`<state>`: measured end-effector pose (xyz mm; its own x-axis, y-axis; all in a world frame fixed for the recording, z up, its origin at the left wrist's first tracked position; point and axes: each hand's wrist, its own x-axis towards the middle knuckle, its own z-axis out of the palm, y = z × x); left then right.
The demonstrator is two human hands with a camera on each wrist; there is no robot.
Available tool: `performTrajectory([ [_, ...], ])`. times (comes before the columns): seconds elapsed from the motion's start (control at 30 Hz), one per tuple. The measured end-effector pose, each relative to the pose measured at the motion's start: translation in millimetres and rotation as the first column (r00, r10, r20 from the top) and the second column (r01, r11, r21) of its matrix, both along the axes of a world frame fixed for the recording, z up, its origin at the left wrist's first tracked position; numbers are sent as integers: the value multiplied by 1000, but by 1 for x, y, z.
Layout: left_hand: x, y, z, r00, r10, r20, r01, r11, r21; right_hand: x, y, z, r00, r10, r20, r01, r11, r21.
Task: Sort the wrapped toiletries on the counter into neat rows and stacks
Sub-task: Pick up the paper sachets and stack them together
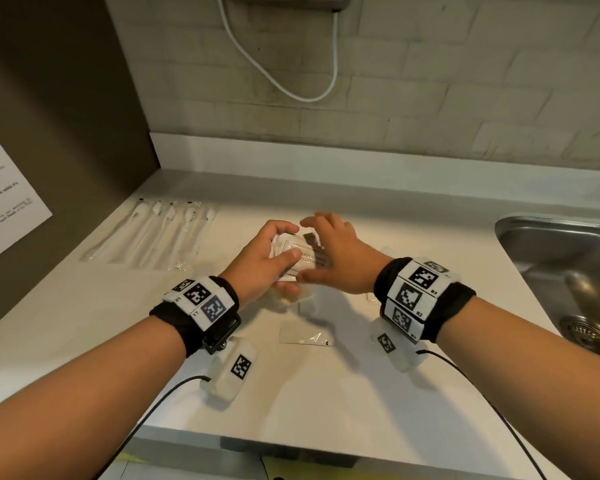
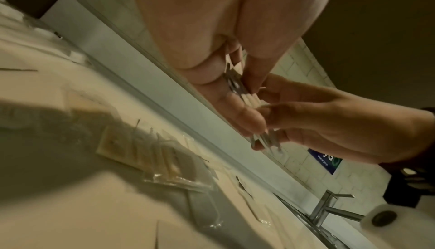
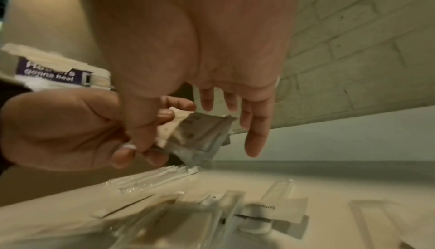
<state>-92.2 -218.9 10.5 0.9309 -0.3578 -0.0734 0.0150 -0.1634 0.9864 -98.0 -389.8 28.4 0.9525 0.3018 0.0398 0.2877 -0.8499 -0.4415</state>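
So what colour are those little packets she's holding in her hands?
White with dark printed lettering; the packets, gripped by the left hand, show best in the head view.

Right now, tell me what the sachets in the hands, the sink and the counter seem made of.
Sachets: likely matte foil or coated paper, with printed lettering and crimped, silvery edges.
Sink: brushed stainless steel, grey with soft reflections.
Counter: smooth white, perhaps laminate or solid surface; the exact material cannot be told.

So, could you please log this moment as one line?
left hand grips sachet stack | right hand open beside it | toothbrush row laid out
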Motion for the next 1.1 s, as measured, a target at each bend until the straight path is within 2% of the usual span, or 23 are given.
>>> performTrajectory([
  [0.13, 4, 7, 1, 1000, -5, 5, 5, 999, -47, 6, 5, -4, 996, 86, -13, -87, 986, -142],
  [0.27, 8, 14, 5, 996, -17, -85, 13, 999, -52, 15, 16, -5, 995, 76, 64, -64, 982, -179],
  [0.43, 13, 26, 16, 987, -96, -125, 109, 989, 96, 22, 28, 9, 987, 108, 122, -65, 948, -313],
  [0.6, 26, 40, 21, 987, -102, -122, 117, 984, 130, 32, 42, 17, 981, 133, 142, -73, 928, -365],
  [0.67, 31, 46, 22, 992, -106, -73, 117, 980, 160, 34, 46, 19, 991, 113, 73, -86, 950, -302],
  [0.73, 37, 54, 23, 988, -152, 31, 139, 955, 262, 36, 51, 22, 996, 86, 33, -72, 953, -294],
  [0.8, 45, 62, 24, 957, -249, 148, 164, 887, 431, 37, 57, 27, 997, 74, 33, -60, 944, -324],
  [0.87, 50, 68, 25, 916, -296, 270, 84, 801, 593, 39, 63, 33, 997, 71, 36, -54, 936, -347],
  [0.97, 57, 74, 30, 871, -278, 405, -55, 764, 643, 42, 71, 39, 998, 60, 33, -46, 940, -339],
  [1.1, 62, 81, 36, 840, -347, 418, -70, 694, 717, 47, 77, 40, 998, 45, 32, -33, 948, -317],
])
